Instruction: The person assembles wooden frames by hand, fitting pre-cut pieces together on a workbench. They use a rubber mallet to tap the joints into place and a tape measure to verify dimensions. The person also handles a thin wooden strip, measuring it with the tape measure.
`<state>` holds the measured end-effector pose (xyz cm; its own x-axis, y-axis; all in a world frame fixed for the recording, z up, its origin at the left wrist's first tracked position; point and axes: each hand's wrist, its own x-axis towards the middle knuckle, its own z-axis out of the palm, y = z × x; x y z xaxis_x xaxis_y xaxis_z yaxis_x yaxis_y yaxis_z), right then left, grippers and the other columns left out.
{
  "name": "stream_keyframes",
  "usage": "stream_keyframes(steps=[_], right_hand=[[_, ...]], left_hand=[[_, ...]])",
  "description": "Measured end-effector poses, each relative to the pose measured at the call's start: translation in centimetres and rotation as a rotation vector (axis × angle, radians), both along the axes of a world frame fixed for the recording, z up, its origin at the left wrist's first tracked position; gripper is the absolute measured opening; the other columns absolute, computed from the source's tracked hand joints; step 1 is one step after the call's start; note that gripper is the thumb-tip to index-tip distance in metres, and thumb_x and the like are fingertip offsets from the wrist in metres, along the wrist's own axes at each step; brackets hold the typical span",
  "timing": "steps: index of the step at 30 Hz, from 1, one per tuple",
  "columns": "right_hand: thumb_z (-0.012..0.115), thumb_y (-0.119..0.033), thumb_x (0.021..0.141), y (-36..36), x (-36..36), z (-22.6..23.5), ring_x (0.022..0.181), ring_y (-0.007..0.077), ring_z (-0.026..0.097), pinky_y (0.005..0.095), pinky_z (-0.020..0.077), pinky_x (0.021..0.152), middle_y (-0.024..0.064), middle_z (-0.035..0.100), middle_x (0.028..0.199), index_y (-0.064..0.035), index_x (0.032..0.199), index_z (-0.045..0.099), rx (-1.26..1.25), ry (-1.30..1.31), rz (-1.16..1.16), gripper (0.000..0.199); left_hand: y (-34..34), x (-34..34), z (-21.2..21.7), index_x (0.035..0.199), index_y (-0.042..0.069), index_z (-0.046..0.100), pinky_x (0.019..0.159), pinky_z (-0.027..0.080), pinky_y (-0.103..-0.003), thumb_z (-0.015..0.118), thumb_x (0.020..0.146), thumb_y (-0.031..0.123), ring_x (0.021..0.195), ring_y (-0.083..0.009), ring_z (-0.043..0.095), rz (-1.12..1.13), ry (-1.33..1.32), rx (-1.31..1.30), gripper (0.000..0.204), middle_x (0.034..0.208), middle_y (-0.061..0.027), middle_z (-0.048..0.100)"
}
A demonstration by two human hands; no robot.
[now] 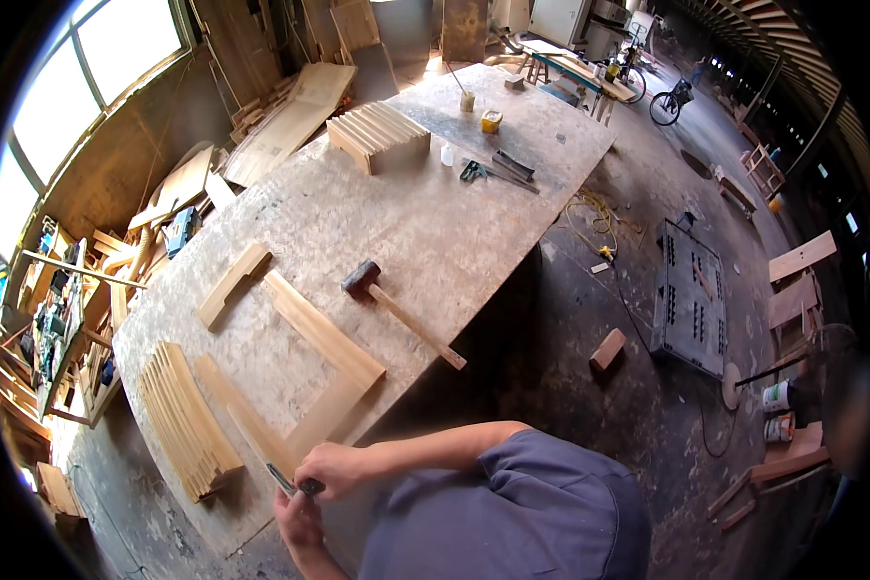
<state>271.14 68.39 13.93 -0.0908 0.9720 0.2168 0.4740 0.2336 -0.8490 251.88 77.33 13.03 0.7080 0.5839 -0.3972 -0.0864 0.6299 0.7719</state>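
Observation:
Low at the near edge of the table, my right hand [333, 469] is closed round a small metal tool with a dark, rounded end [311, 486]; its exact kind is too small to make out. Just below, my left hand [302, 522] has its fingers closed at the tool's shiny metal part [280, 478]. Beyond my hands lies a U-shaped assembly of pale wooden boards: a long board [324, 333], a near crosspiece [333, 418] and a narrower rail [246, 411] reaching toward my hands. A separate notched board [234, 285] lies off its far end.
Stacked curved slats [186, 420] lie at left, and another stack [379, 133] farther back. A mallet [362, 280] rests right of the boards. Hand tools [498, 172], a white bottle [447, 156] and a yellow container [491, 122] stand beyond. On the floor are a wooden block [607, 350] and a grey case [689, 295].

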Motion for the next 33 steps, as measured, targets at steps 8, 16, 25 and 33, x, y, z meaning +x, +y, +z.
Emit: stream_keyframes(steps=[8, 16, 25, 33], right_hand=[[0.072, -0.023, 0.084, -9.0, 3.3, 1.8, 0.095, 0.0397, 0.067, 0.0447, 0.0538, 0.083, 0.0204, 0.071, 0.101, -0.0064, 0.119, 0.066, -0.162, 0.262, -0.187, 0.04], [0.071, -0.028, 0.088, -20.4, 6.0, -0.1, 0.098, 0.0378, 0.066, 0.044, 0.0541, 0.085, 0.0189, 0.066, 0.104, -0.008, 0.126, 0.062, -0.168, 0.103, -0.693, 0.044], [0.073, -0.013, 0.083, -33.9, 12.3, -2.3, 0.097, 0.0363, 0.066, 0.042, 0.0549, 0.086, 0.0173, 0.066, 0.106, -0.0074, 0.119, 0.065, 0.011, 0.102, -1.049, 0.037], [0.071, -0.006, 0.079, -55.0, 25.2, -5.6, 0.088, 0.0306, 0.069, 0.0378, 0.0578, 0.077, 0.012, 0.069, 0.099, -0.01, 0.099, 0.075, -0.1, 0.008, -1.255, 0.021]], left_hand=[[-4.9, 5.3, 3.1, 0.106, 0.006, 0.056, 0.041, 0.038, -0.02, 0.067, 0.077, 0.0, 0.047, -0.0086, 0.05, -0.054, 0.165, 0.193, 0.031, 0.073, -0.0016, 0.058], [-8.7, 15.0, 1.9, 0.099, 0.007, 0.056, 0.042, 0.038, -0.022, 0.068, 0.083, 0.003, 0.048, -0.0074, 0.049, -0.472, 0.194, 0.339, 0.021, 0.069, 0.0006, 0.057], [-19.4, 27.4, -0.1, 0.11, 0.006, 0.059, 0.042, 0.038, -0.022, 0.064, 0.097, 0.012, 0.048, -0.0063, 0.048, -0.624, 0.255, 0.573, 0.016, 0.066, 0.0025, 0.053], [-35.6, 46.6, -0.1, 0.096, 0.012, 0.053, 0.042, 0.036, -0.021, 0.046, 0.107, 0.034, 0.053, -0.0076, 0.045, -0.82, 0.192, -0.131, 0.025, 0.075, 0.0028, 0.05]])
